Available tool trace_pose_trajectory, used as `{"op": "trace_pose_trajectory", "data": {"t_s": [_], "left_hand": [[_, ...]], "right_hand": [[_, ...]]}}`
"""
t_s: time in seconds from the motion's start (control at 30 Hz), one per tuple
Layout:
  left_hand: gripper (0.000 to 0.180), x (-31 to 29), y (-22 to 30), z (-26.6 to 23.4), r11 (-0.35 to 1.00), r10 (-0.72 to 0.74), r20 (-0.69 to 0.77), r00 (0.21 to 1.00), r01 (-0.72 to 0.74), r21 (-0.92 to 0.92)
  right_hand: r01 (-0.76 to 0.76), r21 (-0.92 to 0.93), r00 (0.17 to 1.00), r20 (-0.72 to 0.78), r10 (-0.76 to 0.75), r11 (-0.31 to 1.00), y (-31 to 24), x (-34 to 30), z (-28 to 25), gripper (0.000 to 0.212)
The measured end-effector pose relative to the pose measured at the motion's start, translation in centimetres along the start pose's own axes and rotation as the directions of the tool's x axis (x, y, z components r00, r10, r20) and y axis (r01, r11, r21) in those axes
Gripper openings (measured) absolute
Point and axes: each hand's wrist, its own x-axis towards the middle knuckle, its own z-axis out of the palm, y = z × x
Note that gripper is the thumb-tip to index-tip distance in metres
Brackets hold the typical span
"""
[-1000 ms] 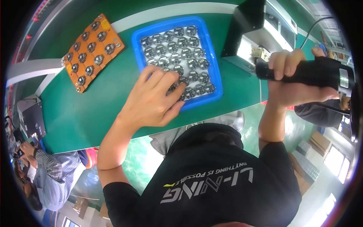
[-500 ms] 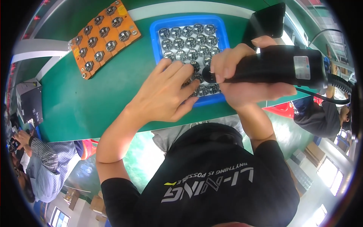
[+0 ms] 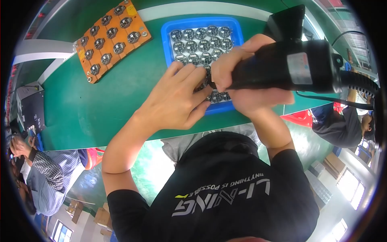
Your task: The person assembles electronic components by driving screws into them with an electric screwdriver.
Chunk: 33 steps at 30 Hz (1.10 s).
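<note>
A blue tray (image 3: 165,40) on the green table holds rows of small round circuit boards (image 3: 203,45). My right hand (image 3: 246,76) is closed around a thick black corded hand tool (image 3: 266,70), held almost level. The tool's narrow end points left into the lower half of the tray, and my fingers hide its very tip. My left hand (image 3: 175,97) lies over the tray's left edge, its fingers bent and closed. Its fingertips touch the boards beside the tool's tip; what they grip, if anything, is hidden.
An orange plate (image 3: 114,42) with rows of similar small parts lies at the far left of the green table (image 3: 80,117). A black screen (image 3: 285,24) stands behind my right hand. A thick cable (image 3: 358,82) leaves the tool. People sit at left (image 3: 60,177) and right (image 3: 338,123).
My right hand has moved left with the tool, bringing its tip closer to my left fingertips and covering it. The left hand has stayed almost still. The tray has shifted very slightly.
</note>
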Motion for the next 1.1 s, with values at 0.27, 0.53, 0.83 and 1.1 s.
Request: {"op": "trace_pose_trajectory", "data": {"t_s": [0.27, 0.53, 0.83, 1.1], "left_hand": [[0.023, 0.1, 0.0, 0.1, 1.0, 0.011, -0.024, 1.0, -0.011, -0.001], [0.024, 0.2, 0.1, 0.4, 1.0, 0.015, -0.036, 0.999, -0.014, 0.011], [0.027, 0.8, 0.3, 0.2, 0.998, 0.063, -0.008, 0.998, -0.063, 0.011], [0.027, 0.9, 0.1, 0.4, 0.997, 0.079, -0.063, 0.995, -0.078, 0.02]], "right_hand": [[-0.209, -0.077, 0.973, -0.118, 0.199, 0.975, -0.9, 0.5, 1.8, 0.096], [-0.209, -0.082, 0.932, -0.318, 0.173, 0.975, -2.8, 1.0, 2.0, 0.118], [0.343, -0.18, 0.796, -0.466, -0.387, 0.922, -11.0, -1.2, -8.4, 0.107], [0.281, -0.195, 0.805, -0.485, -0.341, 0.94, -11.0, -1.9, -10.3, 0.101]]}}
